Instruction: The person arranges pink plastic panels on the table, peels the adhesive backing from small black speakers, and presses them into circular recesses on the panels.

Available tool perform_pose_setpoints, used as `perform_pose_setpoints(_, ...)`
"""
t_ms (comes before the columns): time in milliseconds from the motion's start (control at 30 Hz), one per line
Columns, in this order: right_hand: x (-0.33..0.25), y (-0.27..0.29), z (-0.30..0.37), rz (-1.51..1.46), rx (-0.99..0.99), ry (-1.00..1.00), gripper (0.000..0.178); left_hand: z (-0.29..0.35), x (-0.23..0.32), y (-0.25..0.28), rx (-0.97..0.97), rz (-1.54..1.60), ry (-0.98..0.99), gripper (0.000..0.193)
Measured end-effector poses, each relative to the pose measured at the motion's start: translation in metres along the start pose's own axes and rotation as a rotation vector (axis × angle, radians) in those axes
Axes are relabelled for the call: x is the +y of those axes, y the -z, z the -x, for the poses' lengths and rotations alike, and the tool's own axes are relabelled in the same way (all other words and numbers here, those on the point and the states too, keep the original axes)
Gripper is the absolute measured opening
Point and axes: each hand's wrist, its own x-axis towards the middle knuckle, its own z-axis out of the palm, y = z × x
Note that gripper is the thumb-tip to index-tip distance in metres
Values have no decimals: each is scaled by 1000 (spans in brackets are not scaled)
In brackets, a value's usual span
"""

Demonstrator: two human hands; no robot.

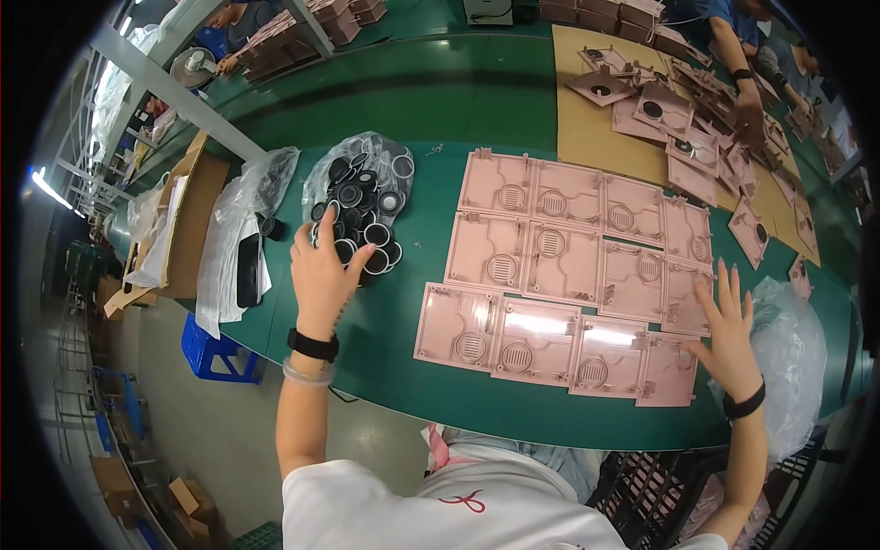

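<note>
Discs, black and pale-rimmed (367,218), heaped on table (385,353) by left hand (321,270), fingers parted; right hand (729,330) likewise spread near pink panels (563,261). Discs probably light, stiff; pinch by rims.

The tabletop (394,316) leaves passage between black discs (376,260) and pink panels (561,266); plastic film (790,367) perhaps obstructs rightward.

I see twelve pale pink, squarish plastic panels (561,286) lying flat on the green counter (385,339) in three slightly uneven rows of four, with round slotted grilles. Off to their left, black round parts with pale rims (349,195) sit loosely heaped, tipped at various angles.
</note>
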Motion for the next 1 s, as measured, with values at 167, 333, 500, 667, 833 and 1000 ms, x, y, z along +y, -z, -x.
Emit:
perform_pose_setpoints(167, -17, -4, 19, -61, 14, 21, 89, 6, -19, -20, -76, -186, 102, 68)
perform_pose_setpoints(333, -15, -13, 26, -64, 87, 10, 80, 2, -19, -22, -169, -165, 141, 67)
perform_pose_setpoints(500, -15, -16, 26, -105, 99, 7, 72, -1, -33, -17, -185, 10, 207, 55)
perform_pose_setpoints(667, -15, -18, 25, -139, 73, 0, 70, 2, -33, -22, -155, 33, 230, 43)
perform_pose_setpoints(833, -16, -17, 27, -138, 61, -1, 69, 10, -26, -35, 21, -46, 238, 33)
perform_pose_setpoints(1000, -15, -17, 28, -182, 45, 0, 68, 13, -52, -22, 74, 268, 403, 29)
